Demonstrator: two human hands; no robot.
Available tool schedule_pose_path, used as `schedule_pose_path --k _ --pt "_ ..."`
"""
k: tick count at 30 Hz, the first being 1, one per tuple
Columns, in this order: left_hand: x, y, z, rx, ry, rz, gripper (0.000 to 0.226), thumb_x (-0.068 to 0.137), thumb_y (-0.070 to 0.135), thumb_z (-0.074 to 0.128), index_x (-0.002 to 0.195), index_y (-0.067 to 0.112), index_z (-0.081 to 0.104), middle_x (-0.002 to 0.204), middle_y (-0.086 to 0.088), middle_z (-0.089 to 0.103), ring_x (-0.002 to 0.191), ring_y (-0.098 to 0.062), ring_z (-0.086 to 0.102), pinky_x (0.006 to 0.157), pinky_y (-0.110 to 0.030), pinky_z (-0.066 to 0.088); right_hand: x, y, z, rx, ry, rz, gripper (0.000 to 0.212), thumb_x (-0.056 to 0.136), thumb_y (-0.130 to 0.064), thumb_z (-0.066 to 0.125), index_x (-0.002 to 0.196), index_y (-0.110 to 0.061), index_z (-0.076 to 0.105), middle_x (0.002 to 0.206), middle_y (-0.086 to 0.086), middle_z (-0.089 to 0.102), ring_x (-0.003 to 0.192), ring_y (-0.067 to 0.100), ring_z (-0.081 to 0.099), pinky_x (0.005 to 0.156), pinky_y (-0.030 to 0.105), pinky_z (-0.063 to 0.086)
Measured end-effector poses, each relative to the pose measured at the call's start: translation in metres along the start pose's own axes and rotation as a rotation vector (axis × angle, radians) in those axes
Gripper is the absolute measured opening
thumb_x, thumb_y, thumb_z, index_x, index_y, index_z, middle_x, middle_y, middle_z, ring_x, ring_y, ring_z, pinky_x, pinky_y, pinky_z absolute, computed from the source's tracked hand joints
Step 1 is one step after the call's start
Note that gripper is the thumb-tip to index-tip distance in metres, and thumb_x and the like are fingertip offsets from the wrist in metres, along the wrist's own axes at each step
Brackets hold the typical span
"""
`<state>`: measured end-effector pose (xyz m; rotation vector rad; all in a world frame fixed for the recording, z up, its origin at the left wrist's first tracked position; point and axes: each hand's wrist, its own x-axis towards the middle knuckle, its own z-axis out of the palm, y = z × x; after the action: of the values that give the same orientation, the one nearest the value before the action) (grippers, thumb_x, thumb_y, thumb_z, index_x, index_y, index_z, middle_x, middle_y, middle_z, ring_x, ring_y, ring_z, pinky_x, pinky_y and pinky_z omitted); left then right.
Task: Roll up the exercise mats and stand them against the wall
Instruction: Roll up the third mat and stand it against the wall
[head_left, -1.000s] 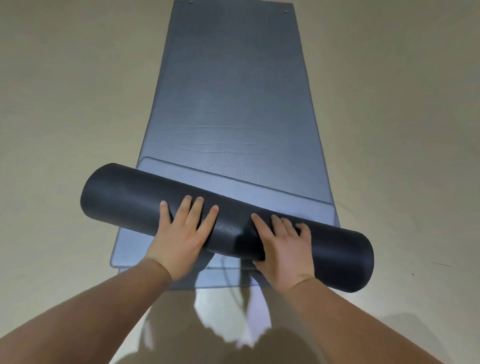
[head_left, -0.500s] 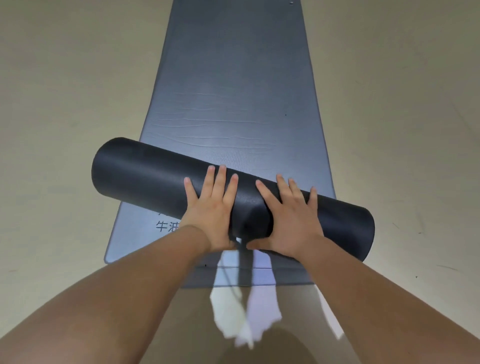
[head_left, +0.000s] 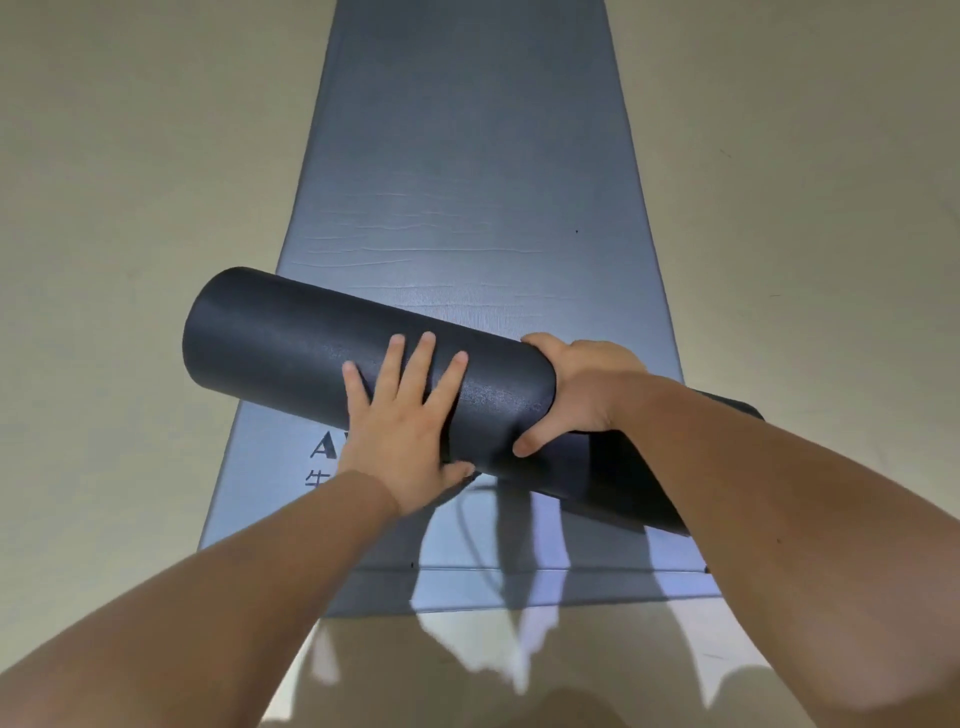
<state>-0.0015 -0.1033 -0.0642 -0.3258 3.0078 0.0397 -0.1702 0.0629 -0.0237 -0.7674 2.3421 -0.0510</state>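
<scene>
Black roll (head_left: 291, 332) aslant on grey mat (head_left: 467, 156); L hand (head_left: 405, 431) flat atop, R hand (head_left: 576, 395) at its 3 o'clock wraps roll. Forearm (head_left: 753, 493) partly hides roll's R end.

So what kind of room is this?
Probably a gym or exercise room, though no walls show. A long grey mat lies flat on a bare, smooth floor, and a dark roll, likely another mat, sits across it.

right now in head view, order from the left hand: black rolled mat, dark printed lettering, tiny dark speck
1. black rolled mat, touching, under the left hand
2. dark printed lettering, just left, on the flat grey mat
3. tiny dark speck, farther up that mat
</scene>
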Motion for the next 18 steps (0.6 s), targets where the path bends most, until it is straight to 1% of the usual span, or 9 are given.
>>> schedule_pose_path --k 2,4,7,8,10,12,14,16,18 --pt "-0.023 -0.004 0.011 -0.138 0.093 -0.064 0.105 0.074 0.077 0.054 0.16 0.025 0.023 0.168 -0.014 0.01 0.153 -0.041 0.007 0.113 -0.074 0.016 -0.004 -0.006 0.005 0.03 0.01 0.0 0.124 0.035 -0.086 0.081 0.143 -0.047 0.033 0.106 -0.008 0.062 0.101 0.023 0.058 0.088 0.039 0.052" --pt "-0.04 -0.007 0.019 -0.282 0.163 -0.126 0.095 0.076 0.075 0.051 0.155 0.022 0.038 0.165 -0.016 0.019 0.151 -0.042 0.017 0.112 -0.071 0.022 -0.01 -0.013 0.015 0.064 0.017 0.018 0.119 0.035 -0.089 0.078 0.138 -0.046 0.038 0.106 -0.009 0.062 0.102 0.023 0.059 0.086 0.039 0.052" --pt "-0.052 -0.013 0.016 -0.506 0.266 -0.322 0.085 0.078 0.069 0.058 0.147 0.02 0.05 0.162 -0.016 0.026 0.147 -0.039 0.027 0.115 -0.059 0.03 -0.021 -0.027 0.029 0.11 0.044 0.071 0.117 0.033 -0.089 0.077 0.134 -0.044 0.041 0.108 -0.008 0.062 0.104 0.023 0.059 0.085 0.039 0.052" --pt "-0.054 -0.015 0.016 -0.628 0.252 -0.416 0.084 0.079 0.066 0.065 0.149 0.021 0.048 0.163 -0.014 0.024 0.148 -0.034 0.025 0.119 -0.053 0.028 -0.026 -0.031 0.032 0.12 0.051 0.088 0.115 0.033 -0.089 0.077 0.131 -0.042 0.042 0.105 -0.008 0.062 0.101 0.023 0.058 0.083 0.038 0.051" --pt "-0.059 -0.016 0.012 -0.965 0.169 -0.546 0.096 0.075 0.056 0.079 0.155 0.027 0.034 0.163 -0.003 0.023 0.149 -0.02 0.025 0.122 -0.04 0.026 -0.038 -0.041 0.038 0.114 0.067 0.112 0.107 0.035 -0.088 0.077 0.124 -0.039 0.043 0.099 -0.008 0.061 0.095 0.023 0.058 0.077 0.038 0.05" --pt "-0.066 -0.015 0.011 -1.295 0.111 -0.613 0.109 0.073 0.043 0.086 0.159 0.034 0.021 0.155 0.012 0.033 0.14 -0.011 0.04 0.119 -0.038 0.035 -0.05 -0.055 0.047 0.077 0.081 0.123 0.102 0.039 -0.09 0.074 0.118 -0.035 0.042 0.094 -0.008 0.06 0.089 0.023 0.058 0.073 0.038 0.048" --pt "-0.073 -0.011 0.011 -1.481 0.017 -0.668 0.111 0.081 0.026 0.083 0.16 0.044 0.007 0.145 0.019 0.039 0.132 -0.008 0.049 0.115 -0.037 0.04 -0.064 -0.071 0.063 0.046 0.102 0.142 0.099 0.044 -0.093 0.068 0.116 -0.031 0.039 0.091 -0.007 0.06 0.085 0.023 0.058 0.07 0.038 0.047" --pt "-0.078 -0.012 0.014 -1.578 -0.02 -0.705 0.107 0.083 0.022 0.08 0.157 0.053 0.01 0.144 0.019 0.046 0.129 -0.01 0.054 0.112 -0.041 0.045 -0.076 -0.083 0.076 0.065 0.124 0.177 0.096 0.05 -0.095 0.064 0.115 -0.03 0.037 0.089 -0.008 0.057 0.083 0.023 0.056 0.068 0.037 0.046" --pt "-0.081 -0.019 0.015 -1.603 -0.009 -0.727 0.098 0.084 0.019 0.081 0.156 0.05 0.023 0.141 0.017 0.053 0.124 -0.008 0.058 0.108 -0.043 0.049 -0.085 -0.091 0.085 0.133 0.131 0.213 0.094 0.057 -0.095 0.062 0.118 -0.027 0.038 0.093 -0.008 0.055 0.087 0.023 0.057 0.069 0.036 0.045"
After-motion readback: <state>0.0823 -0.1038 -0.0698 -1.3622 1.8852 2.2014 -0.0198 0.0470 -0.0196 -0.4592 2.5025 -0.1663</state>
